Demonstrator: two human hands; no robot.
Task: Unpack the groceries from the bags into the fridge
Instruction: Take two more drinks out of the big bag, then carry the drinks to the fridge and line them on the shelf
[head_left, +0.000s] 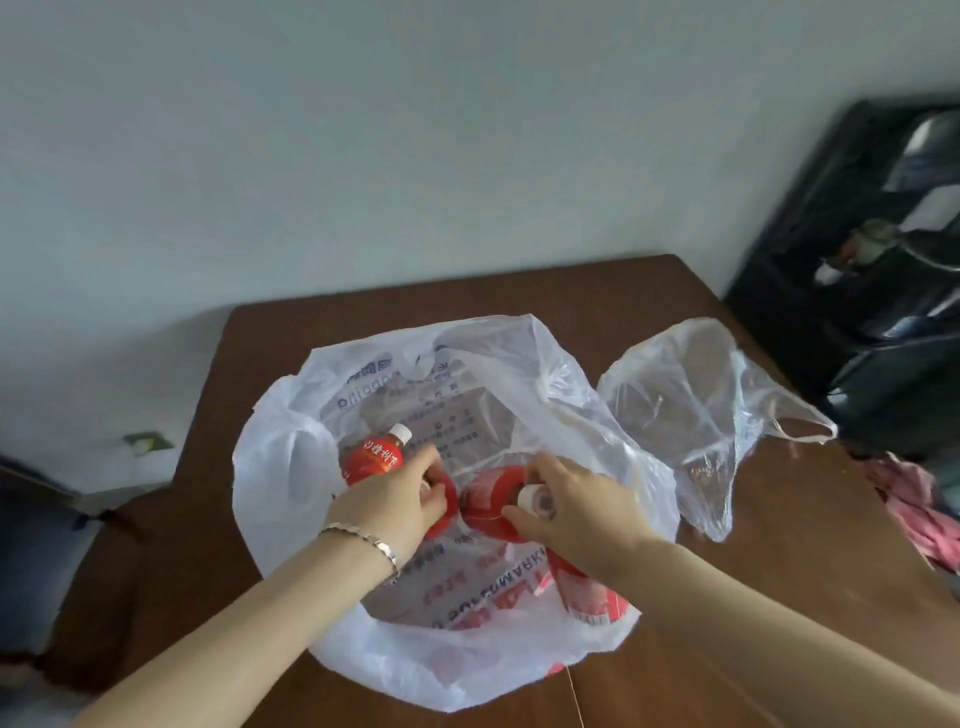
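Spreading under everything is the brown wooden surface (779, 545), and at its middle sits the large white printed plastic bag (270, 467), its mouth pulled wide open. All places below are told from this bag.

Just to its right, touching its edge, lies a crumpled clear thin plastic bag (691, 405) that looks slack. Farther right, off the surface's edge, stands a glossy black object (857, 260); what it is cannot be told. To the right of the white bag, at the surface's edge, lies a bunched pink cloth (919, 509).

Inside the white bag are the groceries. At its left inner side a red-labelled plastic bottle with a white cap (374, 457) lies tilted, held by no hand. At the bag's near right inner corner a red-and-white printed pack (592, 592) lies partly under the right forearm. In the bag's centre two more red items sit side by side, nearly touching: the left red bottle (444, 501) and the right red bottle (488, 499).

The left hand (400, 499) reaches into the bag from above, its grip clenched over the top of the left red bottle, which sits directly beneath the curled fingers. The right hand (576, 512) does likewise, its grip closed around the white-capped neck of the right red bottle, the cap showing between thumb and fingers.

A thin silver bracelet (374, 543) circles the left wrist.
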